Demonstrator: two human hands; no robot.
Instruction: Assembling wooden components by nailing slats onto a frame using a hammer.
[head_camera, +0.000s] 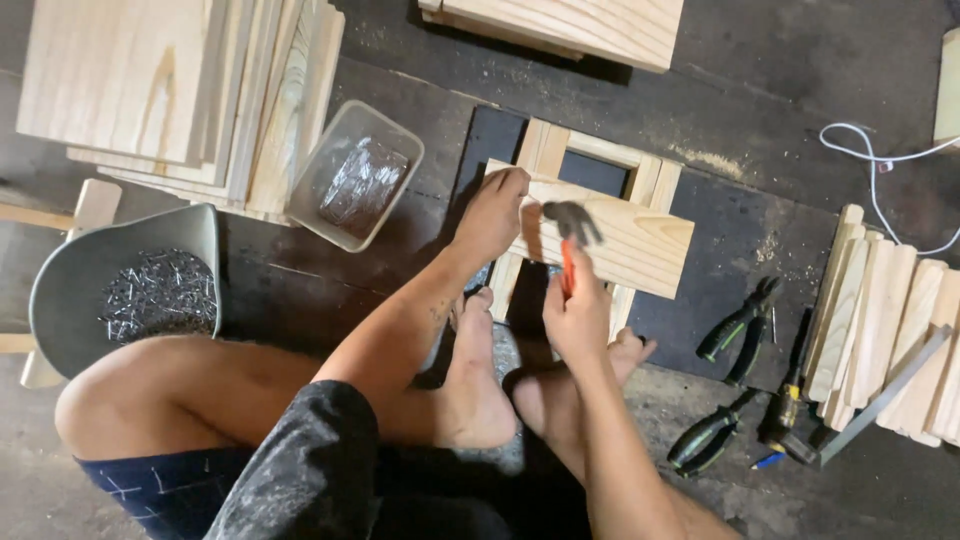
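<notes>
Hands: I am sitting cross-legged on the dark floor (300, 280), both forearms reaching forward over my bare feet toward the middle of the frame.
Left hand: my left hand (492, 215) is pressing down on the near left corner of the top board (620, 238), fingers bent and bunched at its edge; I cannot tell whether they are pinching anything small.
Right hand: my right hand (578, 315) is gripping the orange handle of a hammer (570, 232), fingers wrapped tight around it, wrist cocked upward.
Hammer: its dark metal head is blurring just above the board, right of my left hand.
Top board: pale, grained pine, lying tilted across a frame of narrow wooden slats (600, 165), centre of the frame, just beyond my toes.
Nails: a grey scoop-shaped tray (75, 265) at the left edge is holding a heap of dark nails (160, 295), beside my left knee.
Tub: a clear plastic tub (355, 185) with something shiny inside is sitting in the upper left, against a stack of planks (150, 85).
Pliers: two pairs of black-handled pliers (735, 335) are lying right of my feet, near a bundle of short wooden slats (885, 335) at the right edge.
Cable: a white cable (880, 165) is curling in the upper right.
</notes>
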